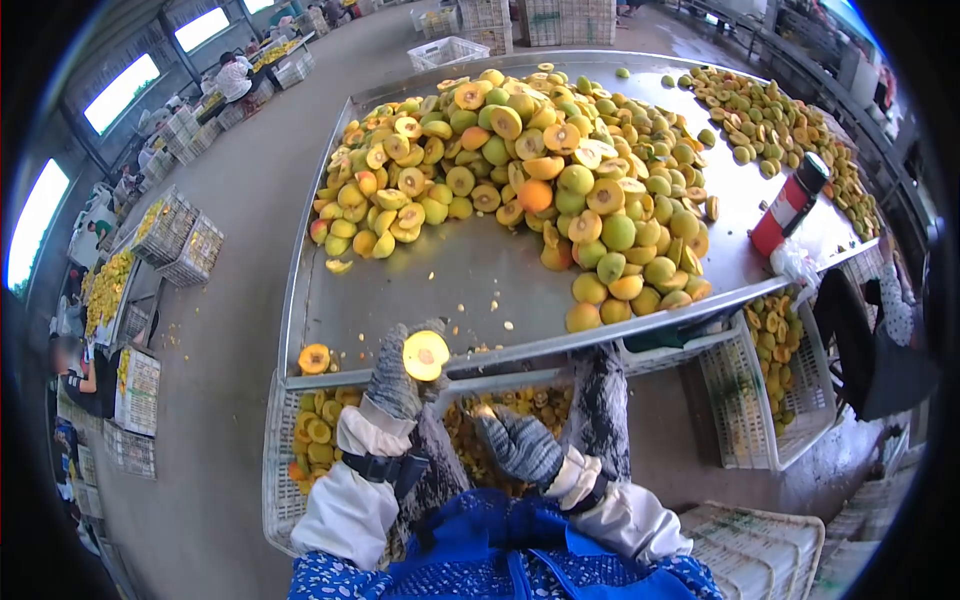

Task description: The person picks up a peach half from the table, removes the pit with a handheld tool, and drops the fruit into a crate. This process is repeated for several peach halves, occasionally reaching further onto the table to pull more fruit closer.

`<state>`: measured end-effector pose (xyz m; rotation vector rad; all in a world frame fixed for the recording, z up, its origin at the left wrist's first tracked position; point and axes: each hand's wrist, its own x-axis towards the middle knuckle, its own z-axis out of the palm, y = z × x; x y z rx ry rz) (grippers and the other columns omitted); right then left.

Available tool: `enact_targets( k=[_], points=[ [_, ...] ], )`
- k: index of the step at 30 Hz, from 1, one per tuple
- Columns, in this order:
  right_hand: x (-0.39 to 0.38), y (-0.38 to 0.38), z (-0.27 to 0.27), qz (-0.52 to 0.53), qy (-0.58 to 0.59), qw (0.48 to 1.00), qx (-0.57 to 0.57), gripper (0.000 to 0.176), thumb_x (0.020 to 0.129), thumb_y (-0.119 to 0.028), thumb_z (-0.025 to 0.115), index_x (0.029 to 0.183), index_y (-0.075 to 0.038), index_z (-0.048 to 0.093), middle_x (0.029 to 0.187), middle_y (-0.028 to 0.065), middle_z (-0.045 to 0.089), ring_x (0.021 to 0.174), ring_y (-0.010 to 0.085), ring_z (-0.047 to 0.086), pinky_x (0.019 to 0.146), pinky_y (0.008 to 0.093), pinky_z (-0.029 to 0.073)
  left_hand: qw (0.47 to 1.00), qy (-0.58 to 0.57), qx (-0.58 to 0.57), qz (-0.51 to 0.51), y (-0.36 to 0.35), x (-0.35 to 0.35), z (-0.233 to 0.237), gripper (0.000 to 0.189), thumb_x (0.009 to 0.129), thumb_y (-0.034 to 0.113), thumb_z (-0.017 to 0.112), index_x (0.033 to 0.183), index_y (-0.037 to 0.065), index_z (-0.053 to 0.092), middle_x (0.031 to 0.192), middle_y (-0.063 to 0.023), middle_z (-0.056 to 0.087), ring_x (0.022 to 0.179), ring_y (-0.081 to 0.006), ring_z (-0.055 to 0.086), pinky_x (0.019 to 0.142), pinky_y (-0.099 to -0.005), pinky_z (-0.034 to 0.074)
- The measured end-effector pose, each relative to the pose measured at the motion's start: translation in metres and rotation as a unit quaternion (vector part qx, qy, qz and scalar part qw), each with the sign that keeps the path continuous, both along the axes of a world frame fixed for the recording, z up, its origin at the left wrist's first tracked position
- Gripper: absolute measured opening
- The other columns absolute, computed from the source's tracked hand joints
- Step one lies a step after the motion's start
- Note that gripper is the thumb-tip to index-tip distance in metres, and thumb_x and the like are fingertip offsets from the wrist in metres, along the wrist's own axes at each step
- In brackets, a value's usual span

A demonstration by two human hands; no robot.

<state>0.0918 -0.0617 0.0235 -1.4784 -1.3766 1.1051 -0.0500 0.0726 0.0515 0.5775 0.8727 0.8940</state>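
Observation:
My left hand (398, 375), in a grey knit glove, holds a halved peach (426, 355) cut side up at the near edge of the metal table (430, 280). My right hand (518, 445), also gloved, hangs lower over a white crate (278, 470), fingers curled; whether it holds a small tool or a pit I cannot tell. A big heap of halved and whole yellow-green peaches (540, 160) covers the far and right part of the table. One peach half (314, 358) lies alone at the table's near left corner.
A red canister (790, 203) stands at the table's right edge. White crates with cut fruit (775, 340) sit below the table on the right. A person in dark clothing (875, 340) stands at right. More crates and seated workers (235, 75) line the left floor.

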Motion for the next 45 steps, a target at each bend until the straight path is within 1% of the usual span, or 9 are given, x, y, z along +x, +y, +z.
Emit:
enact_targets(
  k=[5, 11, 18, 28, 34, 36, 38, 40, 45],
  points=[
    [-0.006, -0.009, -0.001, 0.020, -0.148, 0.986, 0.076, 0.040, 0.089, -0.038, 0.036, 0.095, -0.003, 0.054, 0.072, 0.0238, 0.057, 0.066, 0.0388, 0.056, 0.055, 0.0458, 0.044, 0.970, 0.156, 0.183, -0.033, -0.037, -0.020, -0.053, 0.034, 0.080, 0.030, 0.050, 0.098, 0.001, 0.053, 0.086, -0.0112, 0.060, 0.077, -0.0220, 0.060, 0.068, -0.0325, 0.051],
    [-0.007, -0.011, 0.009, 0.038, -0.167, 0.982, 0.078, 0.040, 0.090, -0.037, 0.034, 0.096, -0.003, 0.054, 0.074, 0.0224, 0.058, 0.067, 0.0379, 0.056, 0.057, 0.0449, 0.044, 0.908, 0.295, 0.286, -0.080, -0.072, -0.003, 0.000, 0.037, 0.063, 0.013, 0.070, 0.095, 0.005, 0.052, 0.085, -0.0101, 0.062, 0.077, -0.0247, 0.060, 0.070, -0.0334, 0.048],
    [-0.014, -0.014, -0.010, 0.025, -0.091, 0.994, 0.050, 0.039, 0.090, -0.034, 0.033, 0.091, -0.002, 0.055, 0.074, 0.0218, 0.058, 0.066, 0.0380, 0.056, 0.060, 0.0439, 0.044, 0.656, 0.523, 0.542, -0.051, -0.098, 0.020, 0.038, 0.031, 0.061, 0.014, 0.068, 0.089, 0.007, 0.057, 0.079, -0.0099, 0.062, 0.070, -0.0276, 0.059, 0.062, -0.0353, 0.047],
    [0.000, -0.016, -0.020, 0.070, -0.042, 0.997, 0.012, 0.026, 0.090, -0.019, 0.036, 0.103, -0.003, 0.050, 0.071, 0.0194, 0.058, 0.061, 0.0352, 0.056, 0.050, 0.0411, 0.042, 0.724, 0.514, 0.449, -0.097, -0.118, 0.006, 0.013, 0.035, 0.083, 0.014, 0.044, 0.117, 0.004, 0.049, 0.114, -0.0111, 0.053, 0.104, -0.0268, 0.050, 0.093, -0.0383, 0.034],
    [0.005, -0.019, -0.042, 0.076, -0.072, 0.993, 0.047, 0.029, 0.091, -0.022, 0.034, 0.104, -0.002, 0.051, 0.074, 0.0220, 0.057, 0.063, 0.0365, 0.056, 0.055, 0.0414, 0.043, 0.716, 0.514, 0.467, -0.078, -0.118, -0.020, -0.030, 0.024, 0.074, 0.017, 0.050, 0.094, 0.002, 0.053, 0.090, -0.0145, 0.054, 0.082, -0.0300, 0.053, 0.071, -0.0404, 0.038],
    [0.010, -0.019, -0.028, 0.086, 0.017, 0.994, -0.063, 0.031, 0.092, -0.024, 0.033, 0.102, -0.001, 0.052, 0.076, 0.0231, 0.057, 0.065, 0.0374, 0.056, 0.058, 0.0412, 0.044, 0.645, 0.550, 0.530, 0.015, -0.118, -0.037, -0.060, 0.022, 0.071, 0.018, 0.052, 0.086, 0.002, 0.054, 0.082, -0.0157, 0.055, 0.075, -0.0311, 0.054, 0.064, -0.0411, 0.039],
    [0.015, -0.021, -0.023, 0.092, 0.030, 0.987, -0.127, 0.034, 0.093, -0.026, 0.031, 0.101, -0.001, 0.053, 0.077, 0.0237, 0.057, 0.069, 0.0377, 0.056, 0.062, 0.0407, 0.044, 0.440, 0.610, 0.602, 0.268, -0.104, -0.057, -0.109, 0.020, 0.068, 0.019, 0.054, 0.078, 0.001, 0.055, 0.073, -0.0168, 0.055, 0.067, -0.0322, 0.055, 0.057, -0.0418, 0.041],
    [0.016, -0.024, -0.032, 0.086, 0.049, 0.987, -0.126, 0.035, 0.093, -0.028, 0.031, 0.102, -0.001, 0.053, 0.079, 0.0240, 0.057, 0.072, 0.0376, 0.056, 0.063, 0.0404, 0.044, 0.230, 0.687, 0.412, 0.553, -0.074, -0.054, -0.143, 0.019, 0.065, 0.020, 0.056, 0.071, 0.001, 0.056, 0.065, -0.0179, 0.055, 0.060, -0.0332, 0.057, 0.050, -0.0425, 0.042],
    [0.008, -0.032, -0.052, 0.072, 0.063, 0.995, -0.032, 0.036, 0.092, -0.031, 0.032, 0.111, -0.004, 0.048, 0.086, 0.0228, 0.058, 0.076, 0.0372, 0.057, 0.064, 0.0402, 0.044, 0.339, 0.759, 0.370, 0.415, -0.062, -0.050, -0.139, 0.020, 0.064, 0.020, 0.057, 0.072, 0.002, 0.057, 0.067, -0.0166, 0.056, 0.062, -0.0320, 0.056, 0.053, -0.0414, 0.042]
  ],
)
